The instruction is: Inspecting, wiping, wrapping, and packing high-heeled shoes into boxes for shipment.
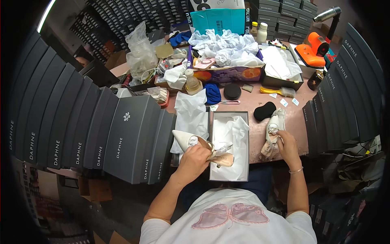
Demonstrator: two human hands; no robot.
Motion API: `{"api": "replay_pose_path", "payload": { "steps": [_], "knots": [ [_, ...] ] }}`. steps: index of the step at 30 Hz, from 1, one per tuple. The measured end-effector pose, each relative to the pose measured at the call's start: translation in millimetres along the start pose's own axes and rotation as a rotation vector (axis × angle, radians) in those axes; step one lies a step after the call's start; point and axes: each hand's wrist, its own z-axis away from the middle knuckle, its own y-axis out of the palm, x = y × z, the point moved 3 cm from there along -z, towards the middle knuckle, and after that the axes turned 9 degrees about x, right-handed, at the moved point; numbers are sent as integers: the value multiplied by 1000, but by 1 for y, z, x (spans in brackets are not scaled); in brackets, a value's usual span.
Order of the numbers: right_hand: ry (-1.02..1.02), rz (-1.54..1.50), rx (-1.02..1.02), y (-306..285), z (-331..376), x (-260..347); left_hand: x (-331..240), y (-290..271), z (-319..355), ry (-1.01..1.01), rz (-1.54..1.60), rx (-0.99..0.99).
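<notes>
Stacks of gray shoeboxes flank a pinkish worktable. At its near edge lies an open shoebox lined with tissue paper. Over its left edge, a white pointed-toe shoe is pinched in the fingers of the left hand. Rightward, a second white shoe touches the right hand, whose bent fingers' grip I cannot tell.

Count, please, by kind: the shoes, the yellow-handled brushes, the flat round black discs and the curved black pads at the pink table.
White shoes: 2, one in the left hand, one touched by the right hand
Yellow-handled brush: 1
Round black disc: 1
Curved black pad: 1
Total: 5
</notes>
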Motion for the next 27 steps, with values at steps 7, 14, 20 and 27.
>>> {"api": "replay_pose_path", "payload": {
  "steps": [7, 14, 20, 27],
  "knots": [
    [-369, -457, 520, 73, -18, 122, -30, 16, -43, 261, -179, 65],
    [76, -1227, 449, 85, 26, 57, 109, -31, -145, -457, -56, 110],
    [-25, -1394, 206, 64, 35, 57, 213, 16, -207, -438, -140, 261],
    [-260, -1424, 201, -12, 43, 75, 46, -62, -116, 31, 218, -254]
  ]
}}
